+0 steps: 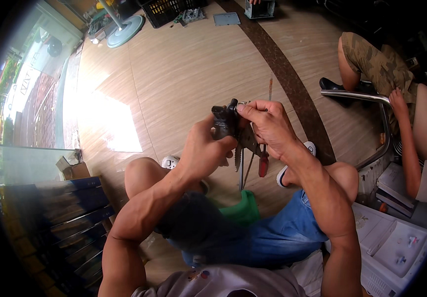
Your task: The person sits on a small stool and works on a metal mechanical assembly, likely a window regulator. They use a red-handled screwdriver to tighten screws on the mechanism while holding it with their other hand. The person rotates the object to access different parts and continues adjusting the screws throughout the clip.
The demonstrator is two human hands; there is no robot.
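Note:
Above my lap, my left hand [203, 146] wraps its fingers and thumb round a black plastic part [225, 123] with stubby projections on top. Thumb and bent fingers of my right hand [271, 123] pinch at the right side of that part, on a small light-coloured piece [240, 105] mostly covered by the fingertips. Below the fingers hangs a dark metal bracket [248, 139]. A red-handled tool, perhaps a screwdriver [263, 166], shows under my right hand. A thin rod [271, 86] sticks out above that hand; whether both are one tool I cannot tell.
Between my knees is a green object [243, 210]. At the right, another person in camouflage shorts [376, 62] sits beside a bent metal tube [357, 94]. A white basin-like panel [401, 247] lies lower right. Ahead stand a round fan base [125, 32] and a black crate [161, 11].

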